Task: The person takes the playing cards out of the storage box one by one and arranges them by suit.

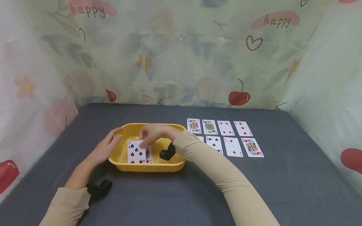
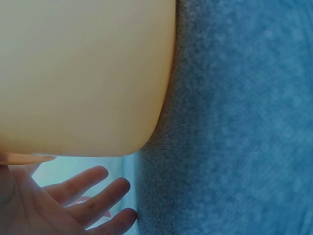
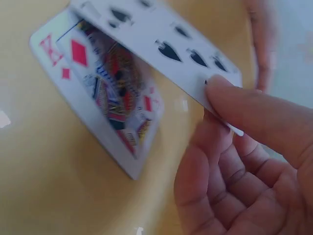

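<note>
My right hand (image 1: 152, 133) reaches into a yellow plastic basin (image 1: 150, 168). Between thumb and fingertips it pinches the seven of spades (image 1: 135, 152) by one corner. Beneath that playing card lies the king of diamonds (image 3: 63, 83), partly covered, on the basin floor; the right wrist view shows the seven tilted up over it. At the basin's left end is my left hand (image 1: 106, 146), its thumb side against the rim. Its fingers (image 2: 100, 200) are extended and spread beside the basin wall in the left wrist view.
Right of the basin, face-up playing cards lie in two rows, among them the four of diamonds (image 1: 226, 128), two of diamonds (image 1: 233, 147) and king of hearts (image 1: 252, 147). My right sleeve partly covers one card (image 1: 200, 138). A patterned curtain (image 1: 181, 69) stands behind the dark tablecloth (image 1: 141, 197).
</note>
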Tool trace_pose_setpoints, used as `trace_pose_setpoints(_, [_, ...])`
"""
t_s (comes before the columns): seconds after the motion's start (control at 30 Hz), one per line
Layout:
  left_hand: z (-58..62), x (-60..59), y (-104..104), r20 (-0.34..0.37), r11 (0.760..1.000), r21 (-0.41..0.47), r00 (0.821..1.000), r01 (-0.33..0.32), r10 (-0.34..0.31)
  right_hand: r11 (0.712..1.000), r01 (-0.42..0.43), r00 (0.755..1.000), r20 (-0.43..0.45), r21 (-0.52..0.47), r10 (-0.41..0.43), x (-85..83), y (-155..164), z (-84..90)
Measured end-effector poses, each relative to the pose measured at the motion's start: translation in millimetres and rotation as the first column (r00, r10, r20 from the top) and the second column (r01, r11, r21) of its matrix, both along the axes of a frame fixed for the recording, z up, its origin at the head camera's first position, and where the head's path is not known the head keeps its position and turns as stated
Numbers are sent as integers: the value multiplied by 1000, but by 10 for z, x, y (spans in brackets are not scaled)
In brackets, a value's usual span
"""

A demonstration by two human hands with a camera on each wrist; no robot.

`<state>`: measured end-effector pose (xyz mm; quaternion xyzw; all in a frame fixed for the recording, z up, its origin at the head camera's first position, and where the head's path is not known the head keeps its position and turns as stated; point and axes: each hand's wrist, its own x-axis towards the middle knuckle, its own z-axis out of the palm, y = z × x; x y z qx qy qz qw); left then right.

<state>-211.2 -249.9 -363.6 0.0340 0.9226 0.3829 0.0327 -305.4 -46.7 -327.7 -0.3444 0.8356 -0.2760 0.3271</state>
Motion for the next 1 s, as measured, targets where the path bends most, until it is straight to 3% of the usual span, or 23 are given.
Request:
trace_pose_setpoints(0.2, [-4, -3, 1, 13, 1000, 9, 1000, -2, 2, 995, 35, 998, 55, -89, -30, 11, 92, 121])
trace_pose_setpoints(0.47, [0, -7, 9, 19, 1000, 12, 1000, -7, 7, 985, 78, 997, 7, -152, -78, 7, 289, 253])
trace_pose_setpoints(0.73, [-2, -10, -3, 20, 1000, 13, 1000, 0, 0, 944, 191, 981, 76, -270, -177, 17, 486, 314])
trace_pose_setpoints(1.0, [-7, -1, -21, 4, 999, 34, 1000, 17, -17, 915, 281, 959, 132, -289, -252, 3, 784, 365])
